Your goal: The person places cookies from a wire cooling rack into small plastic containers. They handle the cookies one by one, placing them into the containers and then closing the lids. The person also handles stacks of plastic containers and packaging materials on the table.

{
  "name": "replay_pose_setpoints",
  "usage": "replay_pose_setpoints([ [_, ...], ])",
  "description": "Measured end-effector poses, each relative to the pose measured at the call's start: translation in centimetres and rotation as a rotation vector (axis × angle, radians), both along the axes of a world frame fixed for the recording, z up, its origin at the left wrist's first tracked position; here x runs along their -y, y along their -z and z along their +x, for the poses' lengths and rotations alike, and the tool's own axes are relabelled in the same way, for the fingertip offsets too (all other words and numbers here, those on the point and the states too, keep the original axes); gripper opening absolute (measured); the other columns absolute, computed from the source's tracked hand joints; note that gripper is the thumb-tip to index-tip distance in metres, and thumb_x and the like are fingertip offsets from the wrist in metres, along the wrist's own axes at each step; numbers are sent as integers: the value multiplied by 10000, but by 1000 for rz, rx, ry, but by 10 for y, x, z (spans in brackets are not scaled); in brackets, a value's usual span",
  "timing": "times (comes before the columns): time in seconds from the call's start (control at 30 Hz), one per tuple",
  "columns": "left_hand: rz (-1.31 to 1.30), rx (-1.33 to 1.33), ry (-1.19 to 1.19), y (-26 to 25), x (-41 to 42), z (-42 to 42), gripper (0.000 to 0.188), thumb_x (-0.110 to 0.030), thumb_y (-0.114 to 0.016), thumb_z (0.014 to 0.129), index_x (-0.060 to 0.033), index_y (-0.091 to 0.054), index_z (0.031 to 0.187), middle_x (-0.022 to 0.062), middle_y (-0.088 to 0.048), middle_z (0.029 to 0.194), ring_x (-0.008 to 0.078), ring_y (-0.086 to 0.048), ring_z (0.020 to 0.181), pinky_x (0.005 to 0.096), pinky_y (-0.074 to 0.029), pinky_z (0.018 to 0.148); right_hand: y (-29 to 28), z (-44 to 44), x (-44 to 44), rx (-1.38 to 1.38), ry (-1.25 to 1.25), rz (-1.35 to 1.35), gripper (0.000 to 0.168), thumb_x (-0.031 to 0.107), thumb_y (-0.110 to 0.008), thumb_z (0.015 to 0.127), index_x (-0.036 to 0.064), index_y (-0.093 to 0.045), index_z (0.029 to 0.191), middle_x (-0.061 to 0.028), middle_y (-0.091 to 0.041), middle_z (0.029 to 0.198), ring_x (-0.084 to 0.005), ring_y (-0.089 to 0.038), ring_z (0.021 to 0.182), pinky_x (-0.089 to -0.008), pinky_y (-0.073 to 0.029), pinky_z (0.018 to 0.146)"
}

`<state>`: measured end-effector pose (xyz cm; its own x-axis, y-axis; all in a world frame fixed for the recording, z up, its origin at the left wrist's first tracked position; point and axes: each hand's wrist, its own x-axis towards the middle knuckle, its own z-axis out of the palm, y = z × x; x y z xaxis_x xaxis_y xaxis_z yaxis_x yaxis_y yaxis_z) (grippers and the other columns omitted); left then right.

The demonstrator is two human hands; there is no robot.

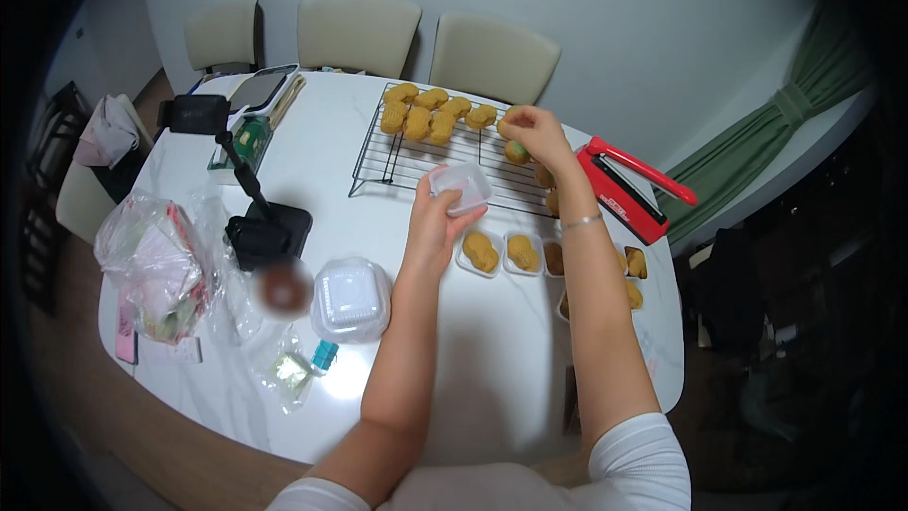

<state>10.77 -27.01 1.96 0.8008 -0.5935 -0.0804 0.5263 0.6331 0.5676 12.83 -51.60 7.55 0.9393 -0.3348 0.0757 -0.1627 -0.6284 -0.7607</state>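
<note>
My left hand (434,227) holds a small clear plastic container (462,188) over the front edge of the wire cooling rack (440,162). At the rack's right side, my right hand (543,133) has its fingers on a golden peanut-shaped pastry (504,125), which they partly cover. Just below those fingers is a pastry with a green patch (517,152). Several more peanut-shaped pastries (418,123) rest in rows on the left and back of the rack. Nearer me, one pastry (481,252) and another pastry (523,253) sit in small plastic containers. My right forearm hides part of that group.
A red heat sealer (624,191) stands to the right. Left of my arm are stacked clear plastic lids (351,298), a black stand (266,227), a plastic bag (152,262), a small packet (291,371) and a teal block (325,355). Chairs (358,35) line the far edge.
</note>
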Motion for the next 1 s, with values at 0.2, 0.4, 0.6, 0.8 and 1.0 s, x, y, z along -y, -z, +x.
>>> replay_pose_setpoints([
  [0.2,-109,-50,47,11,3,2,496,54,-449,866,17,-308,1340,238,-469,1255,359,-554,1147,456,-537,948,17,70,2,16,129,-532,637,454,-812,637,24,-665,1084,-163,-663,1121,-313,-593,1118,-542,-358,1003],
  [0.4,-117,-6,47,19,5,6,568,26,-488,866,-1,-238,1376,216,-473,1246,327,-552,1144,441,-504,968,10,86,-11,-250,145,-531,674,476,-837,579,26,-664,1050,-154,-663,1122,-315,-593,1112,-611,-286,1036],
  [0.6,-107,-29,42,14,8,4,407,-21,-441,942,-10,-326,1333,217,-495,1253,330,-578,1134,449,-533,945,18,79,-7,-98,192,-596,717,452,-829,560,56,-633,1124,-128,-634,1173,-299,-587,1102,-593,-314,1013],
  [0.8,-52,24,54,19,8,4,383,-152,-410,998,-19,-313,1344,194,-493,1271,310,-596,1101,440,-543,911,-11,26,-37,263,-114,-430,552,168,-818,645,15,-606,1131,-112,-620,1137,-239,-610,1052,-381,-448,978],
  [1.0,-36,66,113,4,7,-4,349,-174,-397,1001,-17,-379,1313,184,-549,1221,285,-642,1030,390,-600,795,-47,-70,-77,219,-438,-68,613,-40,-768,632,23,-573,1210,-82,-542,1248,-212,-542,1173,-347,-417,1065],
])
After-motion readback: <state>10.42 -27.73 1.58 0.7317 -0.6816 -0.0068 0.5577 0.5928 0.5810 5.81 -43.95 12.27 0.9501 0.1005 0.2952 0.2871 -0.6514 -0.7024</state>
